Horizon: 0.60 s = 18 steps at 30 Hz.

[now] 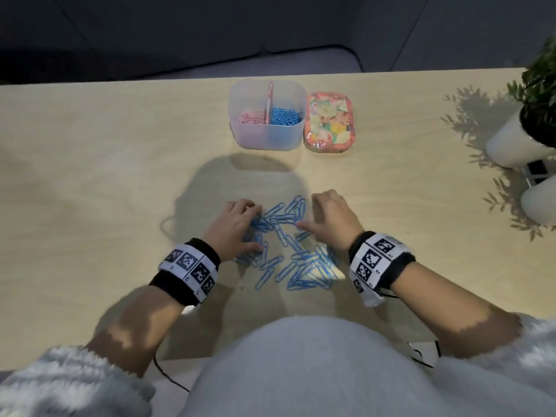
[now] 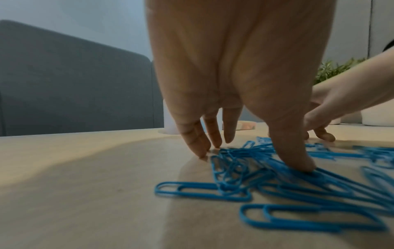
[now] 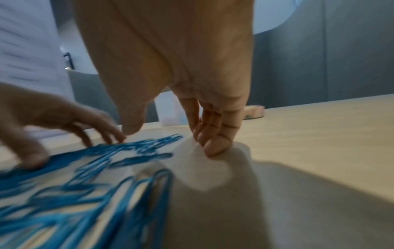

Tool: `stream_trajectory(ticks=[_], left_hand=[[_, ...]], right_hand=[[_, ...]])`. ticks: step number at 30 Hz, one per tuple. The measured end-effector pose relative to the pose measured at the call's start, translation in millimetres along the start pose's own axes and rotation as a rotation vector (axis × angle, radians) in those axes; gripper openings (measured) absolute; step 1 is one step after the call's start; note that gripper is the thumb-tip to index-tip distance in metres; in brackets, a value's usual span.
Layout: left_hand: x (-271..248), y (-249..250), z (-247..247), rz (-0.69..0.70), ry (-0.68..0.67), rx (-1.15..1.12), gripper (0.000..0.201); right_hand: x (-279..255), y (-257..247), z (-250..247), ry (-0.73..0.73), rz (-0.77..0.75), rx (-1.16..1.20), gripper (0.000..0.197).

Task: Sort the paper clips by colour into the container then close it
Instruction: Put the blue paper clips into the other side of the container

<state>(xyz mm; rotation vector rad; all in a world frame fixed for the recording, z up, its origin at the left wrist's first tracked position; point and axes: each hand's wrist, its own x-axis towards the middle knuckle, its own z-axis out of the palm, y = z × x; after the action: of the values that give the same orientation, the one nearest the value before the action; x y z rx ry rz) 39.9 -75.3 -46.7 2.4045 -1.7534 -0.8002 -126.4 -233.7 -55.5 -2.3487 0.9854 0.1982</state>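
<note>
A loose spread of bright blue plastic-coated wire paper clips (image 1: 288,251) lies on the pale wooden tabletop (image 1: 90,176), just in front of the person and between both hands. The left hand (image 1: 233,228) has its straight fingers (image 2: 197,139) planted at the spread's left edge and its thumb pressing down on several clips; nothing is lifted or pinched, so it looks like raking, not holding. The right hand (image 1: 329,219) stands at the far right edge, fingertips (image 3: 215,146) bunched together on bare wood just beside the nearest clips, thumb stretched toward the pile, holding nothing.

The translucent plastic two-compartment container (image 1: 267,136) sits well beyond the pile, straight ahead, already holding pink clips (image 1: 251,118) in its left half and blue clips (image 1: 285,116) in its right. Its flower-patterned rectangular lid (image 1: 329,121) lies flat just beside it on the right.

Only blue clips appear to remain on the table, so the next step is probably to sweep them into a bunch between the hands. The clips point every way, with the spread running from far to near. The right hand is nearer the blue compartment
</note>
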Motion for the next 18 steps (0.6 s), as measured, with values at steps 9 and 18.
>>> stream_trajectory(ticks=[9,18], left_hand=[[20,17,0,-0.032,0.046,-0.066,0.03],[17,20,1,-0.074,0.048,-0.238,0.019]], right_hand=[[-11,-42,32,-0.08,-0.293,-0.186,0.054],[-9,-35,34,-0.022,-0.282,-0.175,0.021]])
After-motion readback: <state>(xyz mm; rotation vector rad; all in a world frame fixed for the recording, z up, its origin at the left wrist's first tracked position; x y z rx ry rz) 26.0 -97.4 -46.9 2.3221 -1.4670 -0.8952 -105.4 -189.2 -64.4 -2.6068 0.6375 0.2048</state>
